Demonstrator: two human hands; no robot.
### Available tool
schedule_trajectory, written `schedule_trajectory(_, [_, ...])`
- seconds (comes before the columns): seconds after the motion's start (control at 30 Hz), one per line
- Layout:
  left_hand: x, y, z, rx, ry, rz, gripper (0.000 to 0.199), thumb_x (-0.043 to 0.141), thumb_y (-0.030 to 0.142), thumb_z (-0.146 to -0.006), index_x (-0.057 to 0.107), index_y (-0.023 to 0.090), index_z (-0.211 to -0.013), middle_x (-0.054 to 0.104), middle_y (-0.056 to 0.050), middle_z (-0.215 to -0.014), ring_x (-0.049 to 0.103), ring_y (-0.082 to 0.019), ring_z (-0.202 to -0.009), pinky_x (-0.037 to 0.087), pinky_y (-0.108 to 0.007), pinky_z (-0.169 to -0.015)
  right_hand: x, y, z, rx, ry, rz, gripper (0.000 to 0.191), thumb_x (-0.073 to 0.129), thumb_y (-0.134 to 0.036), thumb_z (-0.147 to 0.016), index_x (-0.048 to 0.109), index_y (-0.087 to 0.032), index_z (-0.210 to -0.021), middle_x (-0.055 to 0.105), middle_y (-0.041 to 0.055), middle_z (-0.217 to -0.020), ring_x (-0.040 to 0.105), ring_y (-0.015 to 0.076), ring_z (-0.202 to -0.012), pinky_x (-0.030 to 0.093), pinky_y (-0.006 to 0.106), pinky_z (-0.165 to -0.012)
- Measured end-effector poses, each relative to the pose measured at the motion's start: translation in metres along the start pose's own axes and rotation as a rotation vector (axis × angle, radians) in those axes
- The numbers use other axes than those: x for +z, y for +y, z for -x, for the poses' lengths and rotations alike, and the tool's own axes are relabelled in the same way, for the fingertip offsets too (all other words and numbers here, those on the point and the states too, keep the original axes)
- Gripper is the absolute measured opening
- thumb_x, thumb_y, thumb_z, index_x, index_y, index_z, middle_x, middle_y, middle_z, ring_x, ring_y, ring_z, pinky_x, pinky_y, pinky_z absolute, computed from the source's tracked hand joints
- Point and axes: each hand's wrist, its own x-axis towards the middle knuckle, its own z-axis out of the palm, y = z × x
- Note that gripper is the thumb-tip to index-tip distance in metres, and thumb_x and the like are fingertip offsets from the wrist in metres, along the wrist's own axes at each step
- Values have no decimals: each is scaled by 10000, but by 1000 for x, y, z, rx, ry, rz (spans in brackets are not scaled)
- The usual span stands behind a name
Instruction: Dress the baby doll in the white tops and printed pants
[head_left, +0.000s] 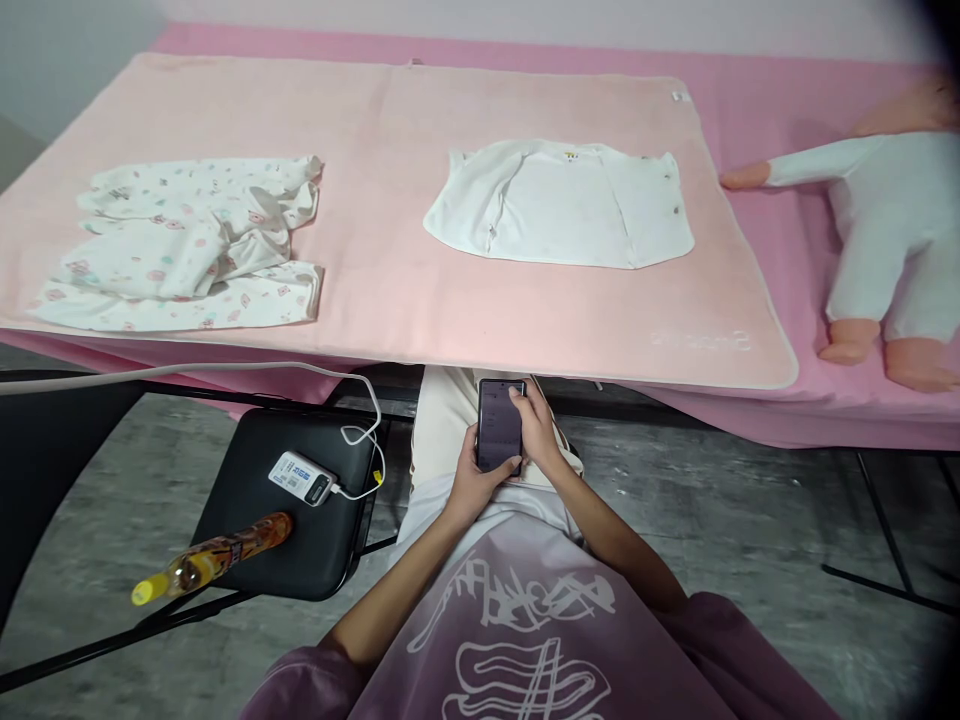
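A dark-screened smartphone [499,432] is held upright over my lap, just below the table's front edge. My left hand [478,482] is wrapped round its lower left side, thumb at the bottom of the screen. Along its right side my right hand [537,425] grips it, with the thumb on the upper part of the screen. On the table beyond, a white baby top [566,210] lies spread flat on a pale pink mat [375,230]. Farther left rests a loosely folded pile of printed baby clothes [187,245].
A doll [885,220] in white clothes lies at the table's right end on a pink cloth [795,420]. To my left, a black stool [315,560] bears a power bank [301,478] with a white cable [367,380] and a yellow-capped bottle [217,555].
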Motion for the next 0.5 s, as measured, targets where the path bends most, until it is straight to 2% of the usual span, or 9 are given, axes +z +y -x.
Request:
schedule_trajectory(0.13, [0,1,1,2,-5,7,812,1021,380,-738,549,244,-1385,725,-64,-1165,767,-238,-941,727,-387,-737,-3,3,0,31,-21,-15,341,633,-589,-1022,682,-256,-1078,737,49,-1027,670,279,-1040,539,377,-988])
schedule_trajectory(0.2, [-2,3,1,10,-22,27,809,1013,386,-753,558,251,-1408,718,-76,-1216,762,-251,-993,730,-398,-750,-7,4,3,78,-72,-44,353,655,-601,-1007,685,-262,-1101,742,55,-1059,669,280,-1057,542,376,-983])
schedule_trajectory(0.37, [-9,7,0,-50,-96,177,653,828,484,-960,541,286,-1512,681,-115,-1418,764,-284,-1112,720,-426,-829,-22,6,23,217,-263,-161,439,739,-557,-973,667,-277,-1304,756,47,-1246,683,266,-1144,555,368,-1014])
schedule_trajectory(0.5, [-15,11,-2,-81,-147,294,535,752,474,-1017,582,285,-1488,651,-98,-1507,733,-291,-1211,700,-463,-947,-31,12,40,196,-379,-249,525,800,-479,-954,622,-282,-1407,730,41,-1371,656,261,-1308,544,364,-1113])
